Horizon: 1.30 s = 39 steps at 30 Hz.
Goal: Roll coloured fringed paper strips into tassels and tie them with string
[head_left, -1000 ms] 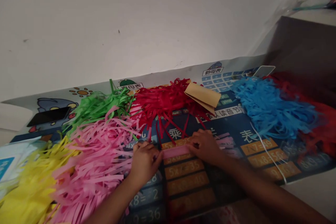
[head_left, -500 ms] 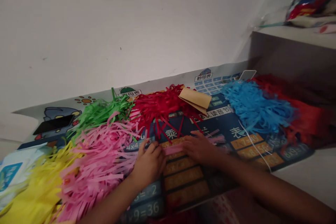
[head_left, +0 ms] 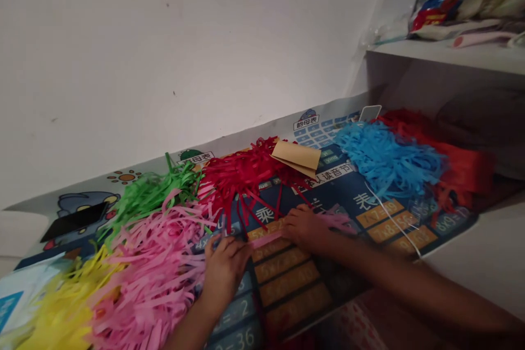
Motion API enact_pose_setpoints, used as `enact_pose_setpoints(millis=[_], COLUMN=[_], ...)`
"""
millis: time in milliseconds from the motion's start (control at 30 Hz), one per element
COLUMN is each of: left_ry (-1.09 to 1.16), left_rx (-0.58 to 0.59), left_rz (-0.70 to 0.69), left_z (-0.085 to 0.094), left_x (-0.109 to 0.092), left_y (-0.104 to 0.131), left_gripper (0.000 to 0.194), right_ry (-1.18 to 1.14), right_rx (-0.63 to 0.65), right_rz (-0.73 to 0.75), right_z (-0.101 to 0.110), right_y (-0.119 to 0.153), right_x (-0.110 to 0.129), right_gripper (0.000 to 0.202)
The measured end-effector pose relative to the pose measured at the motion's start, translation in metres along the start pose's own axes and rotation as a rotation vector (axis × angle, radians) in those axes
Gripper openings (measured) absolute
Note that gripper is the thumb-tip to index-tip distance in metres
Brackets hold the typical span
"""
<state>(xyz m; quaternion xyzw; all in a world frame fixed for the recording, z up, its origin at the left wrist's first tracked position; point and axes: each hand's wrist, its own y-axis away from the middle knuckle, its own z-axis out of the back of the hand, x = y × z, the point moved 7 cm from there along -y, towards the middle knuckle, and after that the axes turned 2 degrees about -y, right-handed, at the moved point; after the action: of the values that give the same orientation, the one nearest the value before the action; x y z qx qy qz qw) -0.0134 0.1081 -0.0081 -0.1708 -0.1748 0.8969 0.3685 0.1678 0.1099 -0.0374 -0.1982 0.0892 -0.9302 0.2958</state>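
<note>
A narrow pink strip stretches between my two hands above the printed mat. My left hand has its fingers curled round the strip's left end. Toward the strip's right side, my right hand is closed on it, and loose pink ends stick out beyond. Just left of my left hand lies a large heap of pink shredded paper. Red shredded paper lies behind both hands, with a folded tan card on its right part.
Green and yellow shredded paper lie left, by a black phone and a pale packet. Blue shreds and a red bundle lie right, beneath a white shelf. A wall stands behind.
The camera view has shifted right, so most things appear farther left. My left hand has moved slightly down and left; both hands still hold the pink strip.
</note>
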Motion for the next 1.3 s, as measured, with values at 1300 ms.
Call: enact_pose_setpoints(millis=[1300], left_ry=[-0.162], left_rx=[0.099], left_rz=[-0.093], left_z=[-0.015], left_x=[-0.023], left_y=[-0.022], left_gripper=[0.014], right_ry=[0.214], right_rx=[0.061], right_rz=[0.132], right_z=[0.007], right_y=[-0.018], right_x=[0.028], right_gripper=[0.010])
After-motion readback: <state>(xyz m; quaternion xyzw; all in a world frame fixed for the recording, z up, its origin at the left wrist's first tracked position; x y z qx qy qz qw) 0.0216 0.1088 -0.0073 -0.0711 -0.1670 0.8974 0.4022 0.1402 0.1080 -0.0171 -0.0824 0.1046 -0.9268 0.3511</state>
